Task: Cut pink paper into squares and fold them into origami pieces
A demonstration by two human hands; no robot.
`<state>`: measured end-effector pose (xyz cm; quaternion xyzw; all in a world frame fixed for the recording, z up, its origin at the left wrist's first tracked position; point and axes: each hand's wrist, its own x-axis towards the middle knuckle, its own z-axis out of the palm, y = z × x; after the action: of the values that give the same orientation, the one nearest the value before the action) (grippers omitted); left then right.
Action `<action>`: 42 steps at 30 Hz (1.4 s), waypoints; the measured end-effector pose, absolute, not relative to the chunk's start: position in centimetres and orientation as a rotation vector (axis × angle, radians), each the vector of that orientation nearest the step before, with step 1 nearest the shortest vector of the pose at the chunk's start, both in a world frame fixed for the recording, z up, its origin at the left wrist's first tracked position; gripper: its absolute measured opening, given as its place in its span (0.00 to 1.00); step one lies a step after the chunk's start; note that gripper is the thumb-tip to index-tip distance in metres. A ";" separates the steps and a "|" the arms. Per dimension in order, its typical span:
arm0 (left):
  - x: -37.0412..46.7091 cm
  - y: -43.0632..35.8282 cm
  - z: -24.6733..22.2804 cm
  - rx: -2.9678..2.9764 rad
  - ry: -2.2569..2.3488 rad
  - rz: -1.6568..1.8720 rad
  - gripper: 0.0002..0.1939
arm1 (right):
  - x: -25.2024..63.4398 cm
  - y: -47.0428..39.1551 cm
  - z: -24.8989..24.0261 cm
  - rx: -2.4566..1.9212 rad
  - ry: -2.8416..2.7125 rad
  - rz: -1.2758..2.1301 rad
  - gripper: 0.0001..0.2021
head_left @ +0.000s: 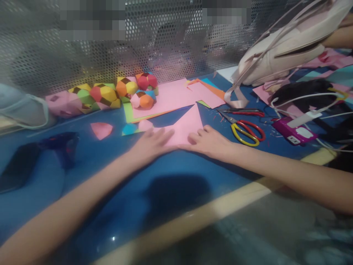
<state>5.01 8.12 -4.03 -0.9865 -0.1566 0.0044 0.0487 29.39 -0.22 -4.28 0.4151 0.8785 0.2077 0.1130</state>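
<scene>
A folded piece of pink paper (185, 129) lies on the blue tabletop, with a pointed peak at its far side. My left hand (151, 141) rests on its left part, fingers stretched out and slightly blurred. At the paper's near right edge my right hand (211, 141) has its fingers curled, pinching the edge. Just beyond my left fingers are a small blue paper piece (129, 129) and a small pink paper piece (145, 125). To the right of my right hand lie yellow-and-red-handled scissors (245, 134). The paper's underside is hidden.
Several coloured paper balls (104, 95) line the back by a perforated metal panel (176, 40). Stacked pink sheets (173, 94) lie beside them. On the right are a purple power adapter (295, 130) with cables and a pale bag (281, 51). A dark phone-like object (20, 165) lies left.
</scene>
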 end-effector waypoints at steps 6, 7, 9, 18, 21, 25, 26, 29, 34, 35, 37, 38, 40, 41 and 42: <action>4.9 8.3 -4.3 -2.946 -0.472 0.111 0.29 | 29.4 -0.3 -4.2 1.249 2.575 0.587 0.28; 4.8 8.5 -4.4 -2.941 -0.473 0.107 0.28 | 29.5 -0.3 -4.1 1.252 2.578 0.582 0.28; 4.4 8.7 -4.5 -2.936 -0.485 0.089 0.25 | 29.9 -0.5 -4.1 1.257 2.588 0.575 0.27; 1.1 8.1 -4.2 -2.888 -0.436 0.046 0.26 | 33.1 -3.5 -3.9 1.280 2.505 0.672 0.24; 0.3 7.6 -3.9 -2.864 -0.439 0.036 0.24 | 33.7 -4.6 -3.9 1.303 2.466 0.698 0.24; -0.9 7.4 -3.2 -2.828 -0.557 0.013 0.20 | 34.2 -5.4 -3.8 1.357 2.468 0.657 0.22; -1.1 7.3 -3.0 -2.821 -0.608 -0.009 0.19 | 34.1 -5.4 -3.6 1.388 2.471 0.633 0.20; -0.2 6.5 -2.5 -2.813 -0.744 -0.148 0.16 | 32.7 -4.9 -3.3 1.524 2.526 0.552 0.14; 4.9 4.1 -3.7 -3.010 -0.667 -0.431 0.17 | 27.4 -3.2 -4.4 1.582 2.847 0.395 0.17; 5.8 3.8 -4.2 -3.049 -0.634 -0.455 0.17 | 26.4 -3.0 -5.0 1.552 2.905 0.367 0.18; 6.9 3.6 -5.2 -3.094 -0.595 -0.462 0.15 | 25.3 -2.6 -6.3 1.551 2.951 0.353 0.19; 7.0 3.6 -5.6 -3.087 -0.575 -0.456 0.14 | 25.1 -2.5 -6.8 1.553 2.959 0.356 0.20; 6.5 3.9 -6.4 -3.020 -0.551 -0.438 0.13 | 25.3 -2.5 -7.6 1.541 2.967 0.379 0.20; 6.1 4.0 -6.6 -2.973 -0.545 -0.451 0.12 | 25.6 -2.5 -7.7 1.515 2.975 0.397 0.20; 5.8 4.2 -6.8 -2.934 -0.531 -0.458 0.12 | 25.8 -2.5 -7.7 1.477 2.984 0.420 0.19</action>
<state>5.75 4.18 -6.82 -0.9707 -0.1756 -0.1514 0.0624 25.85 -2.55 -7.74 0.4375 0.8841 0.1244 -0.1070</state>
